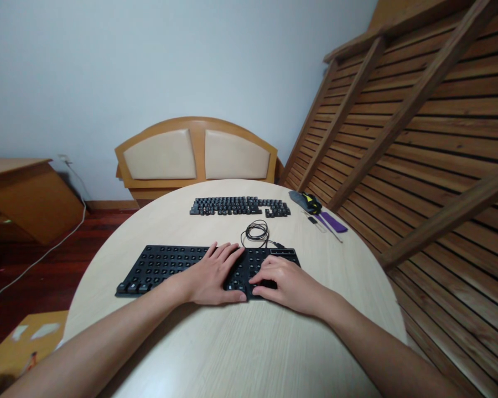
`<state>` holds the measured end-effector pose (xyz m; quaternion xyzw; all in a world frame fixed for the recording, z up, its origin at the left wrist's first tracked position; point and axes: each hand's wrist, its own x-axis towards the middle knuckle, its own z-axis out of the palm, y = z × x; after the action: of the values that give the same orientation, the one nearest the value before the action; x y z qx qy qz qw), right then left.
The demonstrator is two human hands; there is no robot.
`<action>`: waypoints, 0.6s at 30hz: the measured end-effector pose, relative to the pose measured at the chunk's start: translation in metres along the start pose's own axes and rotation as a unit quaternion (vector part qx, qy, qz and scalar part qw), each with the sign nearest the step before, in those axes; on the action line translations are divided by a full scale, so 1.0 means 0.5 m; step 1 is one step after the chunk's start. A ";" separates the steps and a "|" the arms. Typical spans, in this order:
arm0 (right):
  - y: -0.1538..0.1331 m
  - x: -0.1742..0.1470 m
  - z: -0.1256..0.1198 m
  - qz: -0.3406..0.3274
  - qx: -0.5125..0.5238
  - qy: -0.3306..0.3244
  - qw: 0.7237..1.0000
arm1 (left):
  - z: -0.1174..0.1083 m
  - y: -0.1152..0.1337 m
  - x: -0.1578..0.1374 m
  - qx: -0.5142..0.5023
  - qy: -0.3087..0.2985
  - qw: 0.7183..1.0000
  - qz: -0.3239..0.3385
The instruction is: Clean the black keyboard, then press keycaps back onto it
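A black keyboard [166, 265] lies on the round table in front of me. Most of its key positions are bare, while a few keycaps sit along its bottom row. My left hand [213, 276] rests flat across its middle, fingers spread and thumb near the front edge. Over the right part, my right hand [286, 281] is bent into a pinch, thumb and index tips close together at the lower keys. Anything between those tips is too small to make out. Behind the keyboard lies its coiled black cable [256, 231].
Loose black keycaps [228, 205] are laid out in keyboard order farther back on the table [240, 348]. At the right rear lie a purple strip [334, 222], a thin metal tool [330, 228] and a grey-black bundle [305, 202]. Wooden slats [423, 182] lean along the right side.
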<state>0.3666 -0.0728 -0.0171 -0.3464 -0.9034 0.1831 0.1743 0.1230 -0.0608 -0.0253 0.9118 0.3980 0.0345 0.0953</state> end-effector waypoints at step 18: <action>0.016 -0.002 -0.026 -0.007 0.005 0.038 0.999 | 0.012 0.017 0.011 -0.034 0.065 0.996 -0.042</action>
<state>0.3776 -0.0653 -0.0098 -0.3457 -0.8976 0.1734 0.2115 0.1336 -0.0633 -0.0297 0.8864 0.4397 0.1032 0.1015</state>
